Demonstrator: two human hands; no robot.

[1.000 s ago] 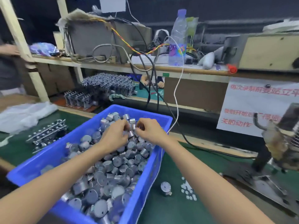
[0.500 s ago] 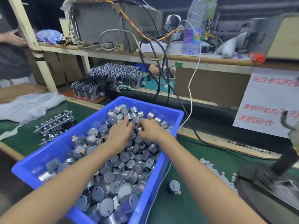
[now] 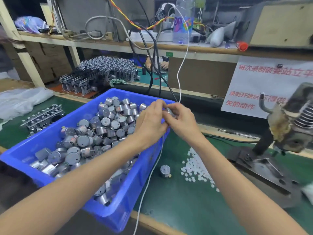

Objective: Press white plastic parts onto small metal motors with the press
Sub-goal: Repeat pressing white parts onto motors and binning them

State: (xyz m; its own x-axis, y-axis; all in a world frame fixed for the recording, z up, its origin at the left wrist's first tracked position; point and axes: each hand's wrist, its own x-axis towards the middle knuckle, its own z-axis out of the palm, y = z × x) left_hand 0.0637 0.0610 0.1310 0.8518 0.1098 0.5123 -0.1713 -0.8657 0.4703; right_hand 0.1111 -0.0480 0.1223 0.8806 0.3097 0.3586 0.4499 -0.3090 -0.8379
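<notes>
A blue bin (image 3: pixel 50 139) holds several small metal motors (image 3: pixel 105 126). Above the bin's right far corner my left hand (image 3: pixel 149 122) and my right hand (image 3: pixel 181 122) meet, fingers curled around a small metal motor (image 3: pixel 170 111) held between them. Most of that motor is hidden by the fingers. One loose motor (image 3: pixel 165 170) stands on the green mat beside a heap of white plastic parts (image 3: pixel 196 167). The press (image 3: pixel 286 131) stands at the right on its dark metal base.
A white cable (image 3: pixel 152 167) hangs down across the bin's right side. Racks of metal assemblies (image 3: pixel 101 72) sit behind the bin and at the left (image 3: pixel 42 116). A shelf with cables and a bottle (image 3: pixel 183 22) runs overhead. Another person's hands (image 3: pixel 157 64) work at the far bench.
Both hands have lifted out of the pile of motors and moved right, above the bin's far right corner, holding a motor between them. The view has turned right, showing more of the press.
</notes>
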